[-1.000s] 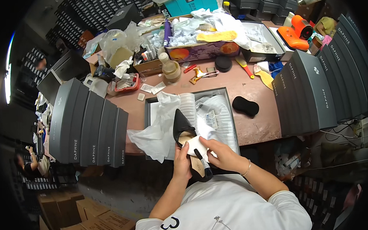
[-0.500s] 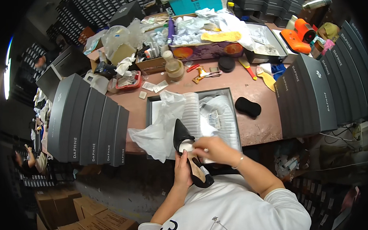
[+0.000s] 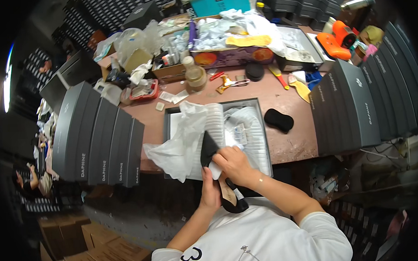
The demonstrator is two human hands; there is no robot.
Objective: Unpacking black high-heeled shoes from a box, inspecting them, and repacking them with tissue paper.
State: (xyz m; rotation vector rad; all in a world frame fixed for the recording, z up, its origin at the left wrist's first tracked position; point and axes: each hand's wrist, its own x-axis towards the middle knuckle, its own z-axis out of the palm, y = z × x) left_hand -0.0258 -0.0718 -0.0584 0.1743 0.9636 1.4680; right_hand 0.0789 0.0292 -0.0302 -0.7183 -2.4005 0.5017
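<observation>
A black pointed-toe shoe [image 3: 208, 146] with a beige inner sole is tilted over the near edge of the table, toe away from me. My left hand [image 3: 210, 190] wraps round its side and holds it. At the shoe's opening my right hand [image 3: 236, 164] is closed, its fingers curled over the upper. A white piece [image 3: 215, 170] shows just below those fingers; what they pinch is hidden. Behind lies an open grey shoe box [image 3: 258, 101] with white tissue paper [image 3: 190, 126] and ribbed white padding [image 3: 214, 123] in it.
Grey shoe boxes [image 3: 75, 135] stand upright at left, more shoe boxes [image 3: 346, 107] at right. A black sponge-like pad [image 3: 279, 121] lies beside the open box. Farther back are a bottle [image 3: 195, 78], a round black tin [image 3: 254, 72], an orange tape dispenser [image 3: 337, 41] and a paper-filled carton [image 3: 234, 57].
My right hand has moved slightly up and left, its fingers now lower over the shoe's opening. The shoe has turned a little, and my left hand still holds it.
</observation>
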